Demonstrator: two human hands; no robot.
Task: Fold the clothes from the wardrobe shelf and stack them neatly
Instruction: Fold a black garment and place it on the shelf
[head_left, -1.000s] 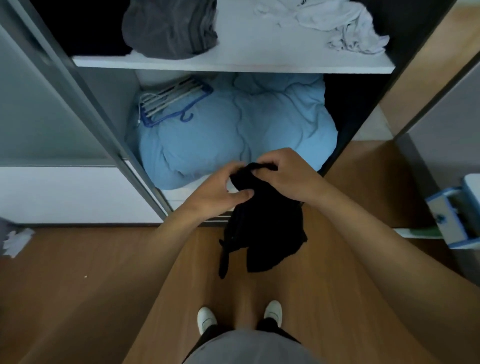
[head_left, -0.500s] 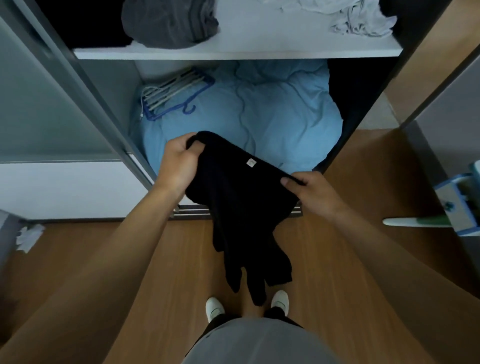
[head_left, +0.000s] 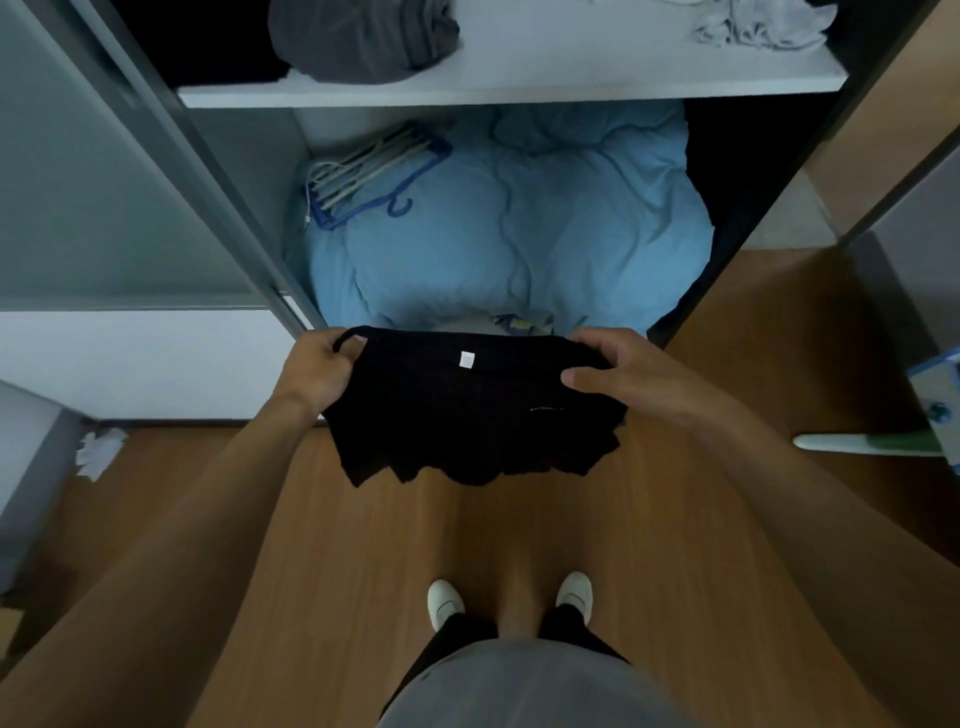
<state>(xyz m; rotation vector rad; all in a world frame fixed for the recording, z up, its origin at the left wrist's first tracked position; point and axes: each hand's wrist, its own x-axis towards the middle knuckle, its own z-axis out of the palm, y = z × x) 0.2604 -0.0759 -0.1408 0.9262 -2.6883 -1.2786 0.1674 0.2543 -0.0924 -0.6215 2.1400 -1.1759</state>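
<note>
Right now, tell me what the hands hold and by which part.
Both hold one black garment by its top edge: the left hand grips the left corner, the right hand the right corner. The rest hangs free above the floor.

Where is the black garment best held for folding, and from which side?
By the two ends of its top edge, one hand per side, as the left hand and right hand do. The black garment hangs flat with its label centred, so the edge stays taut and level.
</note>
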